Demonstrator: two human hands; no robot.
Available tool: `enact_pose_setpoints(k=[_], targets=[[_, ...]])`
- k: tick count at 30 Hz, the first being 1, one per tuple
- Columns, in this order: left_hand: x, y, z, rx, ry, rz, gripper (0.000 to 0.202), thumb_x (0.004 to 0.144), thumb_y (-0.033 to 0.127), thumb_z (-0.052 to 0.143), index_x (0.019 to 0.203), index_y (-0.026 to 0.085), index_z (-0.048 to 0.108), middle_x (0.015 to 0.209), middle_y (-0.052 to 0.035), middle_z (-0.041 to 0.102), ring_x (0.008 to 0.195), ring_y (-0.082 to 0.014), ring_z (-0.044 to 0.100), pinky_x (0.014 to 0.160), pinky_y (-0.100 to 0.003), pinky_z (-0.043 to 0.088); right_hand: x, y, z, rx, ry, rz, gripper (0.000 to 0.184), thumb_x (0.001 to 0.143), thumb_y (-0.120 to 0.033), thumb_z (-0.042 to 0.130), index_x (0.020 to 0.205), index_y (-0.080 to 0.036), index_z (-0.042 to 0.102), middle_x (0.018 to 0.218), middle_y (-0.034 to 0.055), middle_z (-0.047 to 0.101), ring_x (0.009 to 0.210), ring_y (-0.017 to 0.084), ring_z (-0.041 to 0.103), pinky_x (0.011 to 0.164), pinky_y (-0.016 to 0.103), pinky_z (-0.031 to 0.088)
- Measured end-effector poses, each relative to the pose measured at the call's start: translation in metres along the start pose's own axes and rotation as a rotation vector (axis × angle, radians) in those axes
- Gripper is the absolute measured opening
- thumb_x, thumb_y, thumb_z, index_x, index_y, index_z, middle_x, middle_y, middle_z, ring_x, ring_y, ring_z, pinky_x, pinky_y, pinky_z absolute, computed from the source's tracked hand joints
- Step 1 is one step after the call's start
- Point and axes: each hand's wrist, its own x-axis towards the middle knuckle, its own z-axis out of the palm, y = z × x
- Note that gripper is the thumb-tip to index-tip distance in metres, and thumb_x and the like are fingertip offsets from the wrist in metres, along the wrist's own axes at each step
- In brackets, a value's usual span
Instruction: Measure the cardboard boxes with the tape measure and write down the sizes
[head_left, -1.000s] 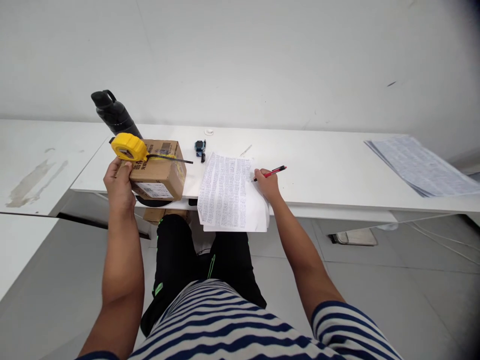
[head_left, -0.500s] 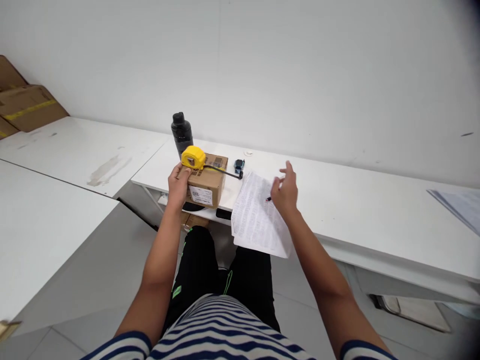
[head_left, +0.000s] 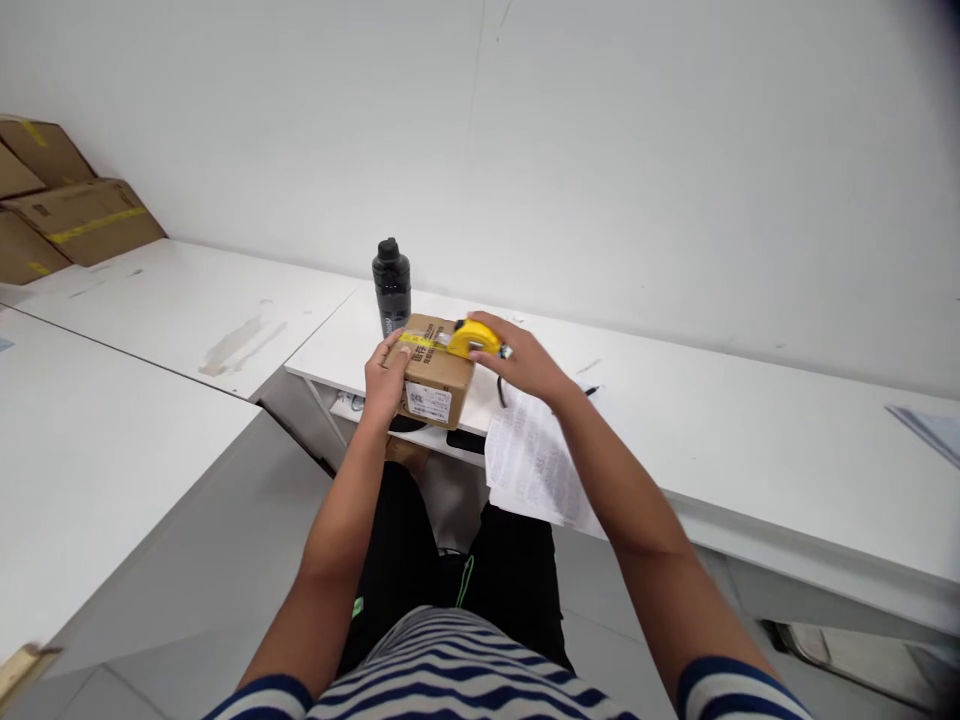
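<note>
A small cardboard box (head_left: 439,370) with a white label sits at the desk's front edge. My left hand (head_left: 385,385) grips its left side, thumb on the top. My right hand (head_left: 525,360) is closed round a yellow tape measure (head_left: 474,340), held at the box's top right edge. A yellow strip (head_left: 418,341) runs across the box top from my left thumb towards the tape measure; whether it is the blade or packing tape I cannot tell. The black strap of the tape measure hangs below my right hand. Printed sheets (head_left: 532,455) lie right of the box, partly under my right forearm.
Behind the box stands a dark bottle (head_left: 392,285). A pen (head_left: 592,391) lies by the sheets. More papers (head_left: 926,430) rest at the far right of the white desk (head_left: 720,420). Larger cartons (head_left: 97,220) are stacked at the far left against the wall.
My right hand has left the pen by the sheets, moved left and taken the tape measure. The left hand has let go of the tape measure and keeps hold of the box.
</note>
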Motion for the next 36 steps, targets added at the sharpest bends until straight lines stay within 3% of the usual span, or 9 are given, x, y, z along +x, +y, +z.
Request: enact_pose_setpoints(k=[3, 6, 10, 15, 20, 24, 28, 36], targets=[[0.0, -0.001, 0.001, 0.018, -0.009, 0.033, 0.05, 0.079, 0.039, 0.066, 0.125, 0.018, 0.065, 0.121, -0.0089, 0.07, 0.106, -0.0233, 0.066, 0.092, -0.034, 0.053, -0.03, 0.016, -0.028, 0.043, 0.101, 0.094, 0.059, 0.087, -0.048, 0.062, 0.142, -0.029, 0.05, 0.145, 0.0068, 0.054, 0.127, 0.029, 0.054, 0.104, 0.046, 0.046], [0.002, -0.003, 0.0, 0.02, -0.015, 0.035, 0.051, 0.08, 0.041, 0.067, 0.126, 0.02, 0.064, 0.123, -0.0087, 0.068, 0.109, -0.0237, 0.065, 0.095, -0.034, 0.052, -0.031, 0.018, -0.031, 0.077, 0.146, 0.138, 0.061, 0.085, -0.049, 0.064, 0.141, -0.029, 0.05, 0.143, 0.0071, 0.054, 0.123, 0.028, 0.056, 0.101, 0.044, 0.048], [0.003, -0.005, -0.002, 0.02, -0.009, 0.002, 0.06, 0.079, 0.044, 0.07, 0.133, 0.021, 0.059, 0.136, -0.011, 0.061, 0.119, -0.0247, 0.061, 0.101, -0.034, 0.049, 0.008, 0.003, -0.003, 0.157, 0.104, 0.05, 0.064, 0.086, -0.049, 0.062, 0.144, -0.027, 0.045, 0.146, 0.0076, 0.051, 0.124, 0.027, 0.056, 0.104, 0.043, 0.047], [-0.001, -0.003, -0.003, 0.002, -0.012, -0.031, 0.074, 0.078, 0.041, 0.072, 0.144, 0.021, 0.045, 0.143, -0.0142, 0.054, 0.125, -0.0254, 0.058, 0.104, -0.036, 0.047, 0.067, -0.021, 0.041, 0.105, -0.124, -0.146, 0.06, 0.091, -0.042, 0.05, 0.148, -0.024, 0.038, 0.148, 0.0107, 0.048, 0.129, 0.029, 0.05, 0.109, 0.05, 0.04], [-0.01, 0.004, -0.003, 0.015, -0.023, 0.025, 0.058, 0.08, 0.041, 0.068, 0.133, 0.019, 0.057, 0.13, -0.012, 0.064, 0.113, -0.0256, 0.063, 0.096, -0.037, 0.05, 0.086, -0.029, 0.056, -0.005, -0.249, -0.173, 0.059, 0.092, -0.035, 0.046, 0.148, -0.02, 0.036, 0.141, 0.0152, 0.051, 0.121, 0.03, 0.052, 0.105, 0.051, 0.041], [-0.016, 0.008, -0.002, -0.005, -0.066, -0.043, 0.055, 0.08, 0.043, 0.067, 0.128, 0.017, 0.062, 0.121, -0.0107, 0.069, 0.104, -0.025, 0.066, 0.088, -0.036, 0.052, 0.076, -0.032, 0.044, -0.069, -0.269, -0.135, 0.057, 0.092, -0.035, 0.048, 0.147, -0.026, 0.037, 0.128, 0.0119, 0.058, 0.108, 0.029, 0.057, 0.096, 0.05, 0.046], [-0.012, 0.005, 0.001, 0.033, -0.052, -0.044, 0.05, 0.079, 0.039, 0.067, 0.122, 0.016, 0.067, 0.118, -0.0102, 0.071, 0.104, -0.0248, 0.066, 0.092, -0.037, 0.051, 0.053, -0.032, 0.024, -0.103, -0.242, -0.1, 0.056, 0.092, -0.037, 0.049, 0.147, -0.027, 0.039, 0.132, 0.0116, 0.057, 0.114, 0.032, 0.056, 0.098, 0.051, 0.046], [-0.007, 0.004, 0.002, 0.054, -0.054, -0.033, 0.049, 0.078, 0.041, 0.068, 0.122, 0.017, 0.069, 0.114, -0.0087, 0.073, 0.101, -0.0251, 0.067, 0.089, -0.036, 0.053, -0.037, -0.009, -0.032, -0.094, -0.113, 0.084, 0.057, 0.093, -0.048, 0.052, 0.146, -0.031, 0.041, 0.146, 0.0077, 0.051, 0.131, 0.031, 0.05, 0.106, 0.051, 0.044]])
